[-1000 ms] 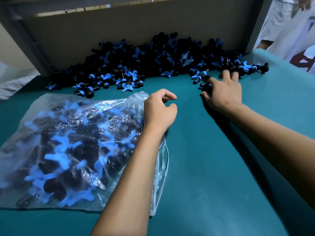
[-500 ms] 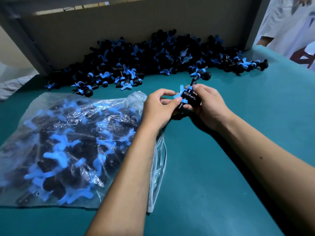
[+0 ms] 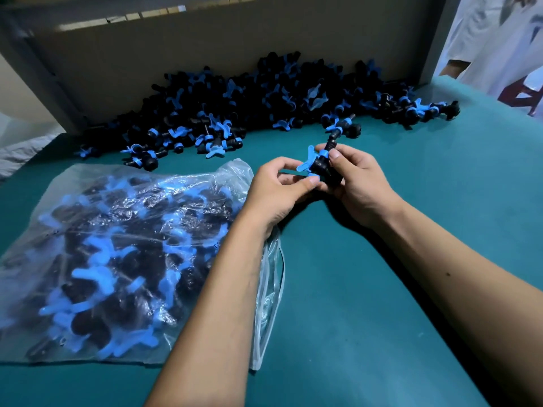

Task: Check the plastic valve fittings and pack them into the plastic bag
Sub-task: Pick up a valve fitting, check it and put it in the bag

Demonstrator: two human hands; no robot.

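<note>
Many packed fittings fill the clear plastic bag [image 3: 123, 259], which lies flat left of the left hand [image 3: 276, 192], its open edge under that forearm. The left hand's thumb and fingers pinch the blue handle of one valve fitting [image 3: 318, 164]; the right hand [image 3: 358, 186] grips its black body, held above the teal table [image 3: 382, 304]. Beyond both hands the loose pile of fittings [image 3: 264, 113] rests against a cardboard wall [image 3: 235, 45].

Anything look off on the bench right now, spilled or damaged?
Nothing stands out. Both hands, left hand and right hand, hold one valve fitting; the loose pile and plastic bag look orderly.
</note>
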